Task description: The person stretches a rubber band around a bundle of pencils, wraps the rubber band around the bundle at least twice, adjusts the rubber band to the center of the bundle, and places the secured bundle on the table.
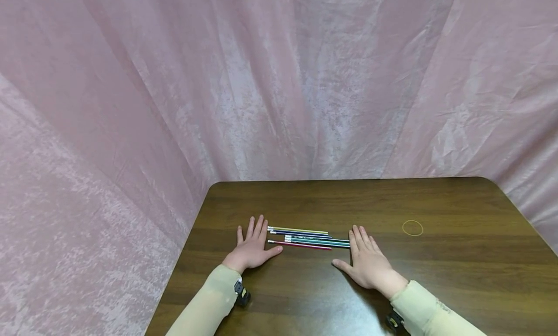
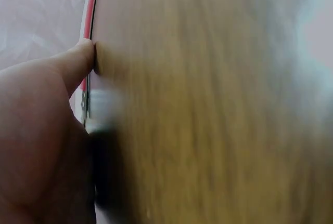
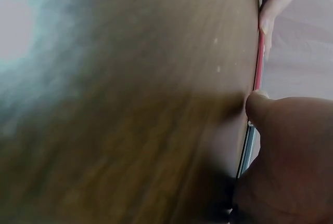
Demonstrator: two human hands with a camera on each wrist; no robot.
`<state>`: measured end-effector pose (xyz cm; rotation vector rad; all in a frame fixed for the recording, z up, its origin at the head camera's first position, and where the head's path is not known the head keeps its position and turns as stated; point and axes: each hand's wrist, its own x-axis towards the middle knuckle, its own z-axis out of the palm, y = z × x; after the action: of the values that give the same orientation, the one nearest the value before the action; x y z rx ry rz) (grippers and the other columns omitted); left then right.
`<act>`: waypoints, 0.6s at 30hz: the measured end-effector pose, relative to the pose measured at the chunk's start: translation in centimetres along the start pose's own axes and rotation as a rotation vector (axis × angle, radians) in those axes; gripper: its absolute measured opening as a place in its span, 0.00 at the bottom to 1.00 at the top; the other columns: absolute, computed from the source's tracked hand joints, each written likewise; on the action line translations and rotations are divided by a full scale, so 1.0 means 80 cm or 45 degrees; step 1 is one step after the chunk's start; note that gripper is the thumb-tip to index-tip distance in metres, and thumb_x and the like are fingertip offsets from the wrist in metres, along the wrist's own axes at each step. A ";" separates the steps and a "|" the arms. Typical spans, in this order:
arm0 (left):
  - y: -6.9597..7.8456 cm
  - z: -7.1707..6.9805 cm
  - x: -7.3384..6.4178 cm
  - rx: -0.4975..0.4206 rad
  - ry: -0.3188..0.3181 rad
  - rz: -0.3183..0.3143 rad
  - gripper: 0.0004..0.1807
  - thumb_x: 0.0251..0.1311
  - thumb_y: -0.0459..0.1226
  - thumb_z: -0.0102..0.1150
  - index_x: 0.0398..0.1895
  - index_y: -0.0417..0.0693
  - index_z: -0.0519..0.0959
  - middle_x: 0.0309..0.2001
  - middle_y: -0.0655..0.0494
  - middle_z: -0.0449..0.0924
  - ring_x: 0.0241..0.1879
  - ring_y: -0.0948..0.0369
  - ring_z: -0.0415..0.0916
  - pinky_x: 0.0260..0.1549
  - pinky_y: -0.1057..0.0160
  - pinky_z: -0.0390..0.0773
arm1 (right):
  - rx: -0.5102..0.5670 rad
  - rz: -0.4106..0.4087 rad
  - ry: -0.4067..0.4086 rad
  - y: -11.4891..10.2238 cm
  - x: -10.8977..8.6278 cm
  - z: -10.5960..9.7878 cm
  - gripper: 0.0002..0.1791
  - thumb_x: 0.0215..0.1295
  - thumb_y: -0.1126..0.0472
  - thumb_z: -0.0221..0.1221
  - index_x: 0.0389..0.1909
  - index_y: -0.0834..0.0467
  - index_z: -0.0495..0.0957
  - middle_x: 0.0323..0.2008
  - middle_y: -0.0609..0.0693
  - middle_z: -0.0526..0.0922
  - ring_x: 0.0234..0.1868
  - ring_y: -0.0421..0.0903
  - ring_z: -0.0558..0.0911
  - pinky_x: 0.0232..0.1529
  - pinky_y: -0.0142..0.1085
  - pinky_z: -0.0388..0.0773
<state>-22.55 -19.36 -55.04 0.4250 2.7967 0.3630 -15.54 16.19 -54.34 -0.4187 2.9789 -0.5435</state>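
Note:
Several pencils lie side by side on the table in the head view, eraser ends to the left. A yellow pencil (image 1: 301, 230) is at the back, a blue pencil (image 1: 301, 235) before it, then teal pencils (image 1: 322, 242) sticking out further right, and a red pencil (image 1: 301, 245) in front. My left hand (image 1: 250, 249) rests with fingers spread at the eraser ends. At the other end my right hand (image 1: 368, 261) rests palm down, its fingers right at the teal pencils' ends. Both thumbs point inward, in front of the red pencil.
A thin yellow rubber band (image 1: 412, 228) lies on the brown wooden table (image 1: 436, 263), right of my right hand. Pink curtains (image 1: 279, 84) hang behind the table's far edge and along its left side. Each sleeve carries a small dark wrist camera (image 1: 242, 293).

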 end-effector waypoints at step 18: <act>0.041 0.013 0.002 0.056 -0.027 0.034 0.59 0.72 0.75 0.40 0.88 0.45 0.38 0.88 0.47 0.29 0.85 0.47 0.23 0.76 0.31 0.30 | -0.017 0.054 -0.121 -0.023 0.023 0.012 0.61 0.76 0.29 0.54 0.80 0.78 0.47 0.82 0.76 0.43 0.84 0.71 0.43 0.79 0.63 0.46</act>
<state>-21.52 -16.06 -55.11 0.4737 2.7852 0.3017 -16.74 13.70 -54.64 -0.3700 2.8946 -0.4861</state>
